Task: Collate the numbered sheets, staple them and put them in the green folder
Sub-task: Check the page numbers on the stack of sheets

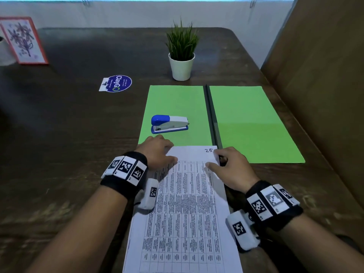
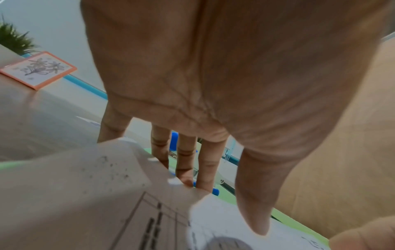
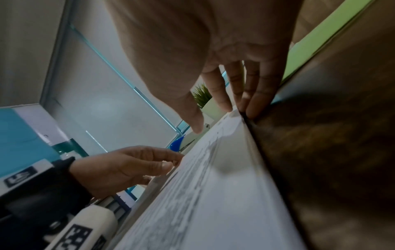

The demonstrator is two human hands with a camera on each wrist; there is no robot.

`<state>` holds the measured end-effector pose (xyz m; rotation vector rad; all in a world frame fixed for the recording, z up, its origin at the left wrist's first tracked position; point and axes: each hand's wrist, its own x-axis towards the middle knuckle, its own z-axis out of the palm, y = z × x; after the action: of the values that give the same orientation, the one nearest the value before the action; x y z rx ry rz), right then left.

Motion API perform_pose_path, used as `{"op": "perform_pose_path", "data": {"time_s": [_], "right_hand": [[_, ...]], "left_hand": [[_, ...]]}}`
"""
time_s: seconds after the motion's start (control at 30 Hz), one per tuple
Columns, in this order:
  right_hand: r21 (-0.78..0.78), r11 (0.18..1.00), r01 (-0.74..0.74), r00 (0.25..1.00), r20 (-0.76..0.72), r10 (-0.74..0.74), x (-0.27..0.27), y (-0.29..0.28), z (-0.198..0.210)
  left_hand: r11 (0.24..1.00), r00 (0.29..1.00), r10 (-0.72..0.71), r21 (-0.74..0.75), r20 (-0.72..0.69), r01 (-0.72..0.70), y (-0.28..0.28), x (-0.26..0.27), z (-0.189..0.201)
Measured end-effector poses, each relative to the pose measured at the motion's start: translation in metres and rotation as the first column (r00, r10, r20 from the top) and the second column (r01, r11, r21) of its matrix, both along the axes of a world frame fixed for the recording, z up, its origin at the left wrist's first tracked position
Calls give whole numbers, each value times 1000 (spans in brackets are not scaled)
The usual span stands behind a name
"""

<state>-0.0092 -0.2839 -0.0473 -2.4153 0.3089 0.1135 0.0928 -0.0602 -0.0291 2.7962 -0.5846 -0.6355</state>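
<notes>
Up in the upper left of the head view, an orange-framed flower picture (image 1: 23, 39) stands on the dark wooden table (image 1: 69, 119), with a round blue sticker (image 1: 117, 83) lying further right. Lower down, left of centre, the left hand (image 1: 156, 151) rests on the upper left corner of the stack of white printed sheets (image 1: 185, 213); its fingers are fairly straight and slightly spread, tips down at the paper's far left edge, thumb lying on the page. In the left wrist view that corner looks lifted against the fingertips (image 2: 188, 181), though whether any sheet is actually pinched cannot be told. Just above the hand, a blue and white stapler (image 1: 169, 124) sits on the left leaf of the open green folder (image 1: 246, 123), and a small green plant in a white pot (image 1: 181, 62) stands beyond the folder's top edge. The stack runs from the folder's near edge down to the bottom of the frame, its top sheet marked 25. To the right of centre, the right hand (image 1: 230, 167) lies at the stack's upper right corner, fingers extended and close together, tips against the paper's right edge, thumb resting on the page.
</notes>
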Motion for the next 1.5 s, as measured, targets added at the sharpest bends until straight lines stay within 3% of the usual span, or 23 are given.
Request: {"op": "perform_pose_path", "data": {"time_s": [0.23,0.37,0.5,0.57,0.7,0.73,0.8,0.87,0.93,0.97,1.3,1.43,1.5], "right_hand": [[49,997,-67,997,31,65,-5,-4,-1],[116,993,-20,997,78,11,3,-5,-6],[212,975,70,990,107,-95,8,-2,-15],[288,950,119,977,136,-164,5,0,-21],[451,877,163,952,163,-261,0,-2,-27],[478,862,171,945,167,-280,0,-3,-28],[499,846,190,932,180,-315,5,-4,-31],[484,847,218,922,181,-341,10,-6,-35],[465,854,233,918,183,-351,14,-10,-36],[460,857,232,918,187,-349,15,-12,-36],[456,880,135,958,166,-234,11,-20,-27],[462,878,124,963,157,-218,7,-19,-23],[455,883,118,964,162,-212,5,-17,-23]], "left_hand": [[999,999,45,-4,-5,-45,2,-3,2],[969,989,74,-226,-124,-101,-5,8,-1],[935,980,85,-326,-178,-141,-20,3,-7],[922,982,111,-354,-149,-158,-21,2,-13],[975,991,124,-195,59,-111,-28,-4,-13],[969,990,124,-221,61,-108,-32,-7,-15],[896,989,146,-419,-34,-147,-36,-9,-27],[717,966,174,-648,-191,-257,-37,-12,-41],[538,925,182,-753,-334,-378,-37,-15,-45],[501,918,173,-771,-356,-393,-37,-16,-45],[244,817,159,-780,-554,-576,-32,-22,-43],[331,857,150,-791,-494,-514,-34,-21,-44],[334,861,141,-795,-490,-507,-36,-23,-41]]}}
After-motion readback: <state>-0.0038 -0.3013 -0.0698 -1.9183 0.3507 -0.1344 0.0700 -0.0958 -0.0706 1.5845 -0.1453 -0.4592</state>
